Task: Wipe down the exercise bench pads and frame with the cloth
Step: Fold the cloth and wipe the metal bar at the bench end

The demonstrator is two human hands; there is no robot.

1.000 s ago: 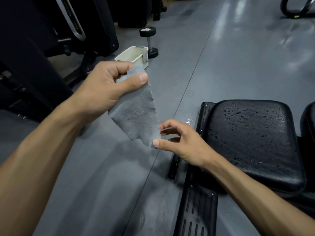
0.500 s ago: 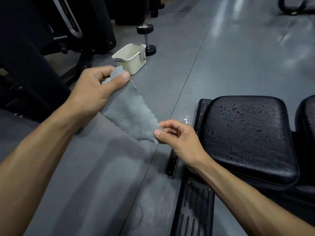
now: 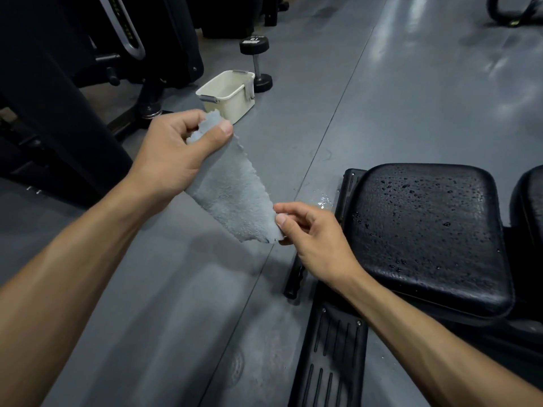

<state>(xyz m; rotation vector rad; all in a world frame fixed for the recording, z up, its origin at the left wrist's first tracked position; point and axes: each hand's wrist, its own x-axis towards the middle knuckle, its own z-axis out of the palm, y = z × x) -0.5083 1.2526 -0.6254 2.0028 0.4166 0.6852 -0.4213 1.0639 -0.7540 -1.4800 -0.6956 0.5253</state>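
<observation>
A grey cloth (image 3: 235,195) hangs stretched between my two hands above the floor. My left hand (image 3: 176,148) pinches its upper corner between thumb and fingers. My right hand (image 3: 311,233) pinches the lower corner at the cloth's right tip. The black bench seat pad (image 3: 426,230) lies to the right of my hands, dotted with water drops. A second black pad (image 3: 529,207) shows at the right edge. The bench's black ribbed footplate (image 3: 332,359) runs below my right forearm.
A cream plastic tub (image 3: 229,98) stands on the grey floor beyond my left hand, with a dumbbell (image 3: 258,63) upright behind it. A dark exercise machine (image 3: 58,98) fills the left side. A small puddle (image 3: 323,199) lies beside the bench frame.
My right hand has taken hold of the cloth's lower corner. Both hands have pulled the cloth out flatter between them, and my left hand has moved left and down, away from the tub.
</observation>
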